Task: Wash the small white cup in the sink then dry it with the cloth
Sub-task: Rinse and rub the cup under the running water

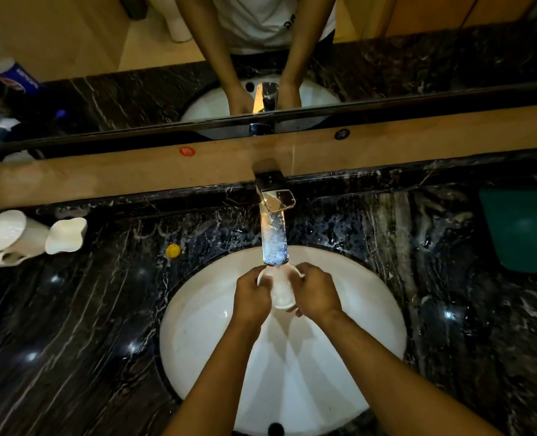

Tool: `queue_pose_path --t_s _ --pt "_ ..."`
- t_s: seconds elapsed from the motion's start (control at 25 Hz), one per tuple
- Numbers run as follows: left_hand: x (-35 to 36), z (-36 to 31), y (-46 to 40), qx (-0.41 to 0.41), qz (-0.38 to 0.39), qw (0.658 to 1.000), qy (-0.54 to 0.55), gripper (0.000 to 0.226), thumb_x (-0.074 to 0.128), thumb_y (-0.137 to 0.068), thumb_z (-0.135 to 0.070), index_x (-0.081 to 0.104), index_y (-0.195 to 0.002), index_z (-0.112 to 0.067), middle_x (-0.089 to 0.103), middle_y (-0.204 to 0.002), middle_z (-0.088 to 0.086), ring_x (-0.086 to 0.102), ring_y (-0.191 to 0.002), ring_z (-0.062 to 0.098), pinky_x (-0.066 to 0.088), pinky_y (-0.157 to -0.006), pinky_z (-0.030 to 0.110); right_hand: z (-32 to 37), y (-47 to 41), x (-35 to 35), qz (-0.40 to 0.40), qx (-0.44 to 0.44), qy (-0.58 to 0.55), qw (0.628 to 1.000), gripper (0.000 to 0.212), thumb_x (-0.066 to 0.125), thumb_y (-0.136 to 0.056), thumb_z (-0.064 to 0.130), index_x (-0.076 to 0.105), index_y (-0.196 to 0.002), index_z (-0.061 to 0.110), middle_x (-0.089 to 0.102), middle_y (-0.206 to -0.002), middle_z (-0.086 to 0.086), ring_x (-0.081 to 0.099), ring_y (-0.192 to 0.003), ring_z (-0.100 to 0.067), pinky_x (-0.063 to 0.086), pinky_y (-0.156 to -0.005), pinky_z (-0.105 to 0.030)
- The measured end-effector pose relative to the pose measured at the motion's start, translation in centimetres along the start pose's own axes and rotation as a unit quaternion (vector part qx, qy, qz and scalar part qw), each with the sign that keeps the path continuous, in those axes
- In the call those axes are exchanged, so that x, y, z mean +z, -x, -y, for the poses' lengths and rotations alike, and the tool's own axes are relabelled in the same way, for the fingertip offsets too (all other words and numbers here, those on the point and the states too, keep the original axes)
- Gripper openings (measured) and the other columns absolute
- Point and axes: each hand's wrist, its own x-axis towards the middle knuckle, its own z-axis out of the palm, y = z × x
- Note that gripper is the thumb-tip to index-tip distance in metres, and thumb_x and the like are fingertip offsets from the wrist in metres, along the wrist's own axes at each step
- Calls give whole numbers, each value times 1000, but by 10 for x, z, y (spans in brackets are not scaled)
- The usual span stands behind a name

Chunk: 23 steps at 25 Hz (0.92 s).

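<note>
two hands are on the job at once here: the left hand [250,297] and right hand [318,294] both wrapped round the small white cup [280,289], holding it between them right under the spout of the chrome faucet [274,237], over the back half of the white oval sink [198,325]. water looks to be running into the cup's mouth, though the stream is partly hidden by the spout. the cup seems tipped, mouth toward the faucet and base toward the person.

so i'd say we're mid-wash, rinsing stage, drying not started. next move as i read it: finish rinsing, tip the water out, shut off the faucet, then go for a cloth. the teal thing [525,228] on the right of the black marble counter [72,325] could be the cloth, folded, but honestly it's too dark to be sure.

room-wise the basin is wide and there's plenty of space below and to both sides of the hands. the tight spot is above, the spout tip sits just over the cup rim, so lifting straight up risks a clink. better to pull back toward the body first. the white teapot [12,237], the little white jug [65,236] and the yellow cap [173,250] sit off to the left, well apart from the hands and out of the way.
</note>
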Motion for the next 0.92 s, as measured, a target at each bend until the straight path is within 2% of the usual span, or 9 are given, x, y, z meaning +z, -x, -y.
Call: queue_pose_path --t_s 0.04,0.12,0.2,0.28,0.48,0.6,0.72,0.8,0.92 --pt "-1 0 0 6 4 1000 -20 46 49 -96 2 70 -90 -38 77 -81 -18 72 -77 4 54 -60 15 2 -1 -2 8 -14 48 999 23 50 -104 30 59 -115 13 75 -98 -13 75 -61 -26 61 -52 -36" --pt "-4 -2 0 14 11 997 -73 37 54 -95 -3 72 -96 -35 78 -94 -7 71 -84 12 57 -69 24 2 -3 -6 8 -55 164 985 24 52 -101 37 56 -110 14 74 -98 -14 74 -81 -33 60 -66 -38" --pt "-8 -5 -4 17 39 991 -129 28 58 -95 -9 76 -105 -28 77 -104 4 71 -93 23 59 -82 37 3 -5 -12 5 -96 234 967 30 54 -99 44 61 -103 16 75 -97 -13 70 -87 -34 52 -67 -33" --pt "-15 -10 -11 27 65 983 -168 24 58 -95 -13 76 -105 -24 77 -104 6 70 -94 25 59 -86 42 4 -8 -16 37 -122 231 965 32 51 -100 44 66 -104 17 76 -95 -12 70 -85 -32 53 -67 -33" --pt "-21 -20 -20 32 50 982 -180 24 56 -95 -11 77 -102 -19 78 -100 5 71 -94 27 59 -83 43 11 -9 -16 113 -157 127 973 31 43 -102 13 62 -126 11 72 -120 -17 68 -103 -33 54 -83 -34" --pt "-23 -19 -21 14 76 981 -179 24 56 -94 -8 78 -98 -17 78 -97 7 71 -92 27 59 -83 44 11 -9 -20 155 -144 113 971 31 43 -101 11 63 -126 13 73 -111 -15 73 -87 -30 61 -73 -37" --pt "-22 -20 -17 3 102 984 -146 24 58 -95 -12 78 -88 -24 79 -91 4 73 -89 27 59 -80 44 15 -13 -23 113 -132 197 965 32 45 -105 35 69 -105 14 77 -86 -13 73 -69 -23 61 -74 -39" --pt "-21 -20 -16 0 109 984 -138 26 57 -96 -12 76 -85 -25 78 -89 1 73 -88 25 59 -77 42 15 -12 -23 101 -137 226 959 37 45 -105 41 69 -100 14 76 -78 -12 71 -65 -21 59 -75 -39" --pt "-22 -17 -17 3 98 985 -144 27 55 -95 -7 78 -88 -20 78 -90 8 71 -86 25 58 -76 39 12 -10 -23 148 -174 217 949 26 44 -105 18 65 -115 7 76 -103 -18 74 -83 -30 60 -80 -43"
